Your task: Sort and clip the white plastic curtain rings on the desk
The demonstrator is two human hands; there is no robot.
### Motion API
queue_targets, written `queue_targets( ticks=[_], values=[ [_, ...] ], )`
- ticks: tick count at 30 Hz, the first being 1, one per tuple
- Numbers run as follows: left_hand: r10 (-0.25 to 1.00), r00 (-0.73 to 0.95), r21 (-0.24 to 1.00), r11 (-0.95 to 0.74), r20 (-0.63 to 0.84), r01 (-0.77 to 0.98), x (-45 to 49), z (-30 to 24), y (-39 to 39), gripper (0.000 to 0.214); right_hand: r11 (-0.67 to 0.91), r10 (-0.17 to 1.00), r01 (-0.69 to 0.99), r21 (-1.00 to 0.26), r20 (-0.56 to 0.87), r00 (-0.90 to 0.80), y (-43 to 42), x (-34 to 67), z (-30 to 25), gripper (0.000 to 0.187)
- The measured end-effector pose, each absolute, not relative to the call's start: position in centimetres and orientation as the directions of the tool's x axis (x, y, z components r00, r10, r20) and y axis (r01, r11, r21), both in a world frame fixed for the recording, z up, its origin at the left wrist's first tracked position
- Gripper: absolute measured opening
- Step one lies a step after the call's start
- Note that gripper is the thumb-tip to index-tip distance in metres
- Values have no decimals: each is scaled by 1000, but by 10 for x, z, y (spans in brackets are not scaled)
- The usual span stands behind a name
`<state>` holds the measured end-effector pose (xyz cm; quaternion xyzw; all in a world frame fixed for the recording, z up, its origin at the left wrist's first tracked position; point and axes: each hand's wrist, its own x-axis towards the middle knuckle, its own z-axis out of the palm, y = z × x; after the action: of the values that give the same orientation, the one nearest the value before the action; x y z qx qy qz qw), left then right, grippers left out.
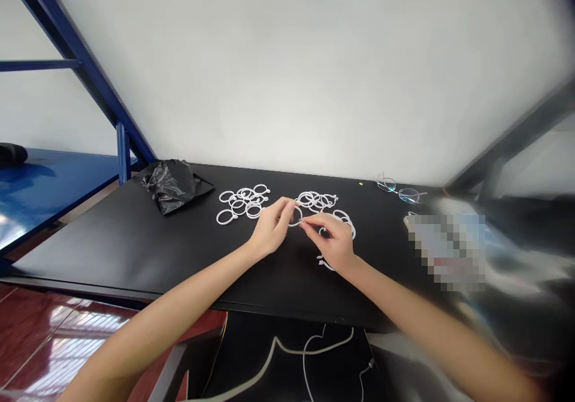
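My left hand pinches the left side of a white plastic curtain ring above the black table. On the ring's right side, the thumb and forefinger of my right hand are closed at its small clasp. Beyond my left hand lies a group of similar white rings, several overlapping. A second pile of white rings rests behind my right hand, which hides part of it. One more ring shows partly below my right wrist.
A crumpled black plastic bag sits at the back left of the black table. Eyeglasses lie at the back right, near a blurred plastic packet. Blue metal framing stands at left. White cables hang below the front edge.
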<state>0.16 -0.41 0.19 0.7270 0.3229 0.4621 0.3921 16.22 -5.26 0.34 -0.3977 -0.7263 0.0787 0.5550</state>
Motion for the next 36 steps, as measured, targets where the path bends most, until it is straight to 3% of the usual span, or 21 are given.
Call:
queue_targets(
  ticks=[3,6,9,13,17,21,24,27,29,36],
  values=[
    [633,463,622,-757,620,202,-3,4,-8,32,709,652,435,-555,751,-107,-58,159,4,9],
    [481,491,440,-874,726,205,-7,3,-7,36,696,675,407,-592,732,-89,-65,154,3,7],
    [394,445,362,-919,804,158,-7,1,-8,37,703,674,352,-618,737,-51,-70,149,0,4],
    [333,404,325,-941,852,89,-6,0,-12,41,783,586,318,-534,805,-89,-76,144,-2,11],
    [338,413,322,-940,846,110,-8,0,-16,50,815,539,330,-477,832,-129,-81,142,-2,13],
    [359,490,316,-933,794,172,-11,3,-10,49,784,586,354,-510,797,-149,-76,147,0,10],
    [484,498,332,-870,720,365,-18,8,4,39,679,698,418,-604,708,-109,-60,159,6,14],
    [637,419,310,-721,647,620,-30,8,26,36,478,815,561,-676,580,4,-32,178,15,21],
    [712,411,290,-642,570,710,-39,3,42,31,372,880,687,-625,472,-47,-10,191,21,19],
    [767,438,280,-599,469,750,-52,-22,71,18,400,908,765,-505,331,-256,36,210,15,33]
  ],
)
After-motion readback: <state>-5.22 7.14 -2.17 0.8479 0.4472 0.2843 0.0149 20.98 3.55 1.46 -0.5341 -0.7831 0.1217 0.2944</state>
